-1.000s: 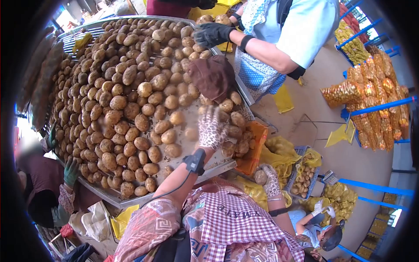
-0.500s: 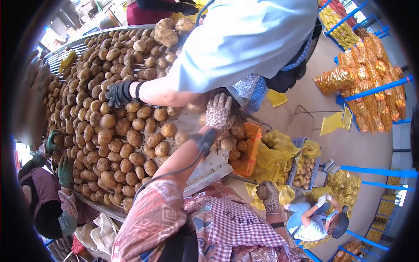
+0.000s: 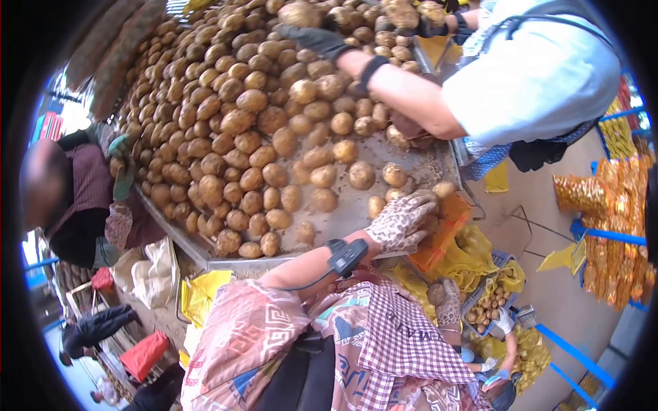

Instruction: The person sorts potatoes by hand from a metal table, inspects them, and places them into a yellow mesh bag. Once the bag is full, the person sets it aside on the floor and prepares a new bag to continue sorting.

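My left hand point(image 3: 403, 222), in a spotted glove, is at the near right edge of the metal sorting table point(image 3: 343, 226). Its fingers curl over a brown potato, mostly hidden beneath them, beside an orange mesh bag point(image 3: 445, 233). Lower and to the right, my right hand point(image 3: 449, 305) wears a matching glove and grips a dark potato point(image 3: 436, 294). It is close to yellow mesh bags point(image 3: 469, 250). Loose potatoes point(image 3: 324, 200) lie on the table to the left of my left hand, with a large heap point(image 3: 236, 122) behind them.
Across the table, a co-worker's dark-gloved hand point(image 3: 315, 41) is among the potatoes. Another person's green-gloved hand point(image 3: 122, 168) is at the left edge. A blue crate point(image 3: 504, 259) with potatoes stands at the right, near a crouching person. Filled orange sacks point(image 3: 610, 226) are stacked farther right.
The view has shifted. My left hand has moved from the table's potatoes to beside the orange bag, its fingers now curled. My right hand still holds its potato. The co-worker's arm reaches farther over the heap.
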Tool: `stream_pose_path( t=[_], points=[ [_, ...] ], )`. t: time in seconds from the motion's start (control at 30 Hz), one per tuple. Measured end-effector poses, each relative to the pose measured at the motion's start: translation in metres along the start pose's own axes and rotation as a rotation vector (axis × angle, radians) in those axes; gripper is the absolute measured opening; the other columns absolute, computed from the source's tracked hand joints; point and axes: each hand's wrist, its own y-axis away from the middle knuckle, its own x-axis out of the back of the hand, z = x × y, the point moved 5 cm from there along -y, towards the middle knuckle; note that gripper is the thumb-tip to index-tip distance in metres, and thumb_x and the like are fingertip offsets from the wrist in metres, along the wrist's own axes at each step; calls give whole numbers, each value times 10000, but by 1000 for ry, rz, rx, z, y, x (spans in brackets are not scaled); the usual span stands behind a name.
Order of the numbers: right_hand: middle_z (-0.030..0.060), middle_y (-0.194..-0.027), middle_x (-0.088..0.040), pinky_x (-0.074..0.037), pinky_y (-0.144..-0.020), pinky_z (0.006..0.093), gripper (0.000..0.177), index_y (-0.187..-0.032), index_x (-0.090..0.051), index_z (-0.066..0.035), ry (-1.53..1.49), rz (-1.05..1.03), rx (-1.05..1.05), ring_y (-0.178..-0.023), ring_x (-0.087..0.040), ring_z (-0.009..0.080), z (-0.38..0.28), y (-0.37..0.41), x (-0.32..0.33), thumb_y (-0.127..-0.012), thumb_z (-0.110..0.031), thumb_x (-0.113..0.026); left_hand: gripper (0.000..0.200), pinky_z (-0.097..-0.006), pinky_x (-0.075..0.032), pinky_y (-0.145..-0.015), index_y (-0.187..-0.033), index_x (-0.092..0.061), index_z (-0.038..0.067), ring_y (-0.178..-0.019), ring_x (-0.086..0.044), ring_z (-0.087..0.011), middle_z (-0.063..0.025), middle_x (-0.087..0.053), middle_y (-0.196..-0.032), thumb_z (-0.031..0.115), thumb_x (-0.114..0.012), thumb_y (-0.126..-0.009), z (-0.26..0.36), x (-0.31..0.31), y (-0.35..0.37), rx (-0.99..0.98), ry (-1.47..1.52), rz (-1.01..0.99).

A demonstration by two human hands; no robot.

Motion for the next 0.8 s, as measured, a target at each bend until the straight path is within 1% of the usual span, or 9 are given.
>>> stream_pose_path(
  t=[0.13, 0.2, 0.27, 0.4, 0.47, 0.6, 0.63, 0.73, 0.8],
  points=[
    [98, -900, -649, -538, -737, 336, 107, -959, -623, -21, 98, -66, 62, -819, -632, 205, -28, -11, -37, -884, -98, -625, 630, -491, -298, -1096, -1393, -416, 90, -1307, -395, -359, -195, -425, -1407, 290, -641, -840, -22, 83, 85, 376, -676, 51],
    [92, -874, -648, -543, -724, 340, 97, -953, -623, -25, 155, -119, 37, -787, -632, 202, -32, -12, -50, -883, -92, -623, 676, -453, -260, -1129, -1410, -401, 97, -1365, -329, -342, -205, -405, -1425, 308, -661, -823, -55, 137, 104, 592, -770, 264],
    [75, -913, -637, -521, -719, 318, 133, -975, -615, -22, 220, -115, 28, -805, -616, 183, -27, -21, -51, -881, -115, -611, 656, -439, -322, -1090, -1398, -402, 68, -1275, -435, -364, -213, -461, -1376, 288, -655, -835, -74, 169, 109, 666, -677, 380],
    [85, -856, -646, -536, -704, 331, 93, -935, -625, -13, 242, -172, 35, -755, -623, 189, -33, -19, -60, -878, -86, -625, 654, -415, -369, -1052, -1389, -405, 59, -1228, -473, -376, -227, -483, -1343, 300, -655, -835, -73, 149, 95, 745, -663, 232],
    [76, -889, -637, -521, -717, 319, 135, -954, -626, -14, 295, -160, 38, -783, -616, 184, -35, -14, -62, -853, -104, -627, 590, -409, -395, -1033, -1343, -469, 79, -1187, -507, -381, -225, -502, -1314, 311, -653, -833, -73, 128, 100, 835, -432, 373],
    [75, -912, -633, -521, -754, 321, 135, -962, -626, -18, 319, -188, 37, -824, -614, 190, -25, -14, -51, -872, -114, -593, 527, -420, -393, -1030, -1294, -516, 67, -1178, -511, -376, -219, -508, -1306, 295, -655, -839, -20, 76, 106, 637, -391, 160],
    [81, -927, -632, -522, -776, 326, 136, -968, -622, -18, 323, -193, 34, -844, -612, 194, -26, -11, -53, -881, -112, -578, 499, -432, -374, -1045, -1286, -528, 86, -1200, -495, -371, -194, -512, -1316, 277, -655, -842, -8, 70, 111, 590, -179, 170],
    [88, -846, -635, -530, -720, 331, 99, -940, -612, -12, 280, -169, 57, -763, -613, 193, -30, -10, -55, -868, -79, -621, 470, -421, -398, -1021, -1249, -554, 104, -1203, -494, -365, -180, -541, -1282, 210, -668, -805, 12, 87, 141, 563, -687, 247],
    [84, -841, -633, -525, -721, 325, 93, -932, -615, -13, 247, -183, 48, -760, -611, 191, -25, -15, -48, -874, -86, -611, 558, -421, -306, -1097, -1317, -516, 86, -1302, -416, -328, -177, -469, -1383, 299, -662, -823, -14, 132, 174, 834, -888, 274]
  ],
)
